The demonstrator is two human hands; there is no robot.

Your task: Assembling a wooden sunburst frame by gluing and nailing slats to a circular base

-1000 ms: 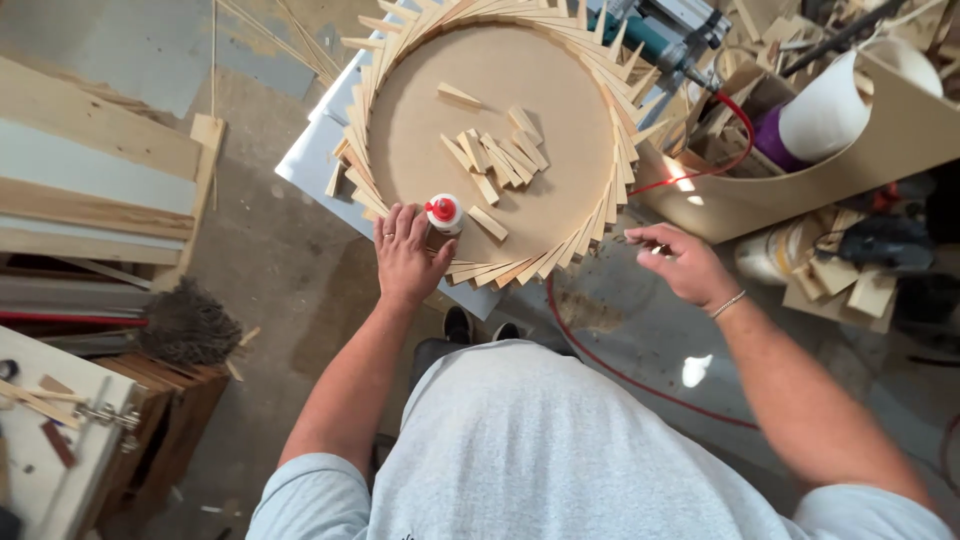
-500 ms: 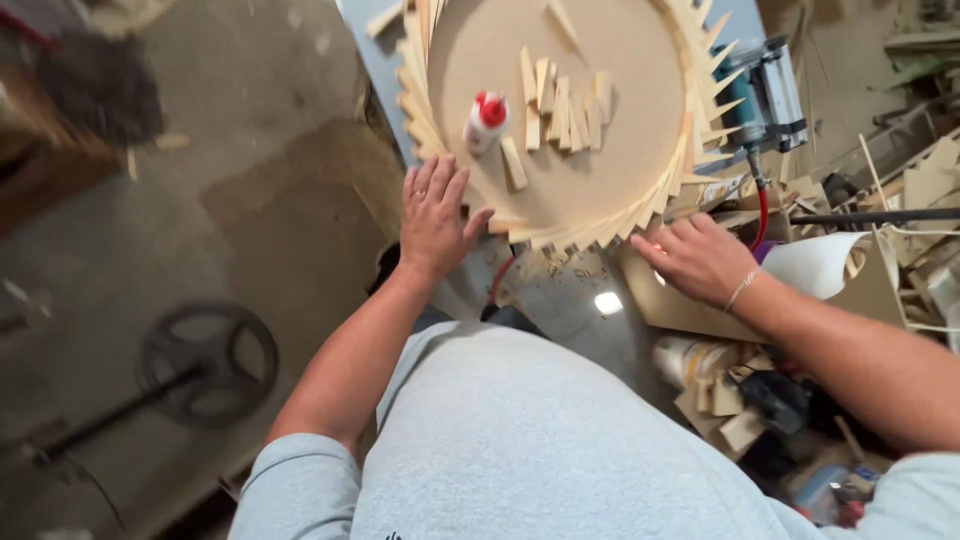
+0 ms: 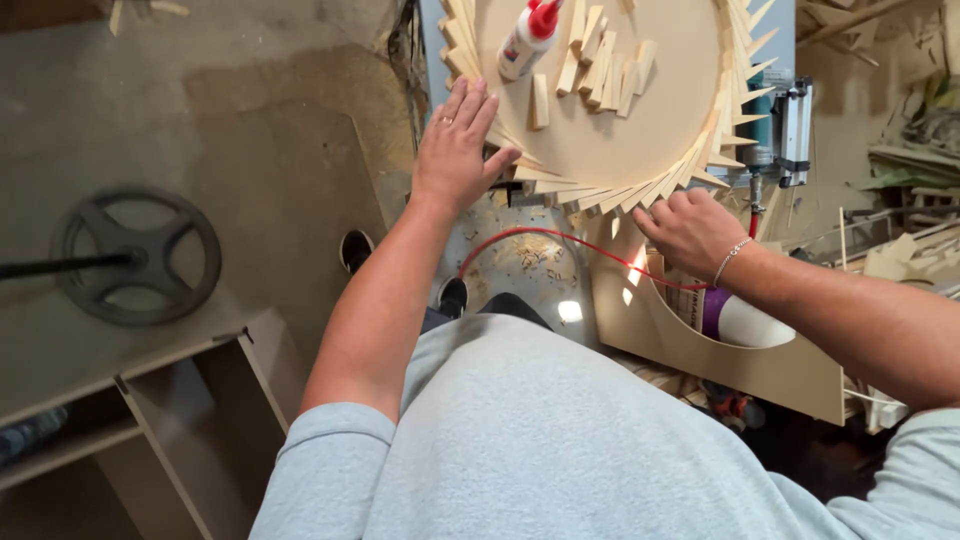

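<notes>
A round wooden disc point(image 3: 640, 120) lies on a bench, ringed by a fan of overlapping pointed wood slats point(image 3: 690, 165). My left hand point(image 3: 455, 150) rests flat on the slats at the disc's lower left edge, fingers spread, holding nothing. My right hand point(image 3: 690, 230) has its fingers curled on the slat tips at the lower right edge. On the disc lie a white glue bottle with a red cap point(image 3: 528, 38) and a loose pile of short wood pieces point(image 3: 600, 72).
A red hose point(image 3: 540, 238) loops below the disc over a sawdust-strewn floor. A nail gun point(image 3: 790, 125) sits right of the disc. A curved board holder with a white and purple roll point(image 3: 745, 320) stands at right. A black wheel point(image 3: 135, 255) and wooden shelving point(image 3: 150, 420) are at left.
The view has swung left and closer to the disc. My left hand has slid onto the slats at the lower left edge; my right hand stays on the lower right tips.
</notes>
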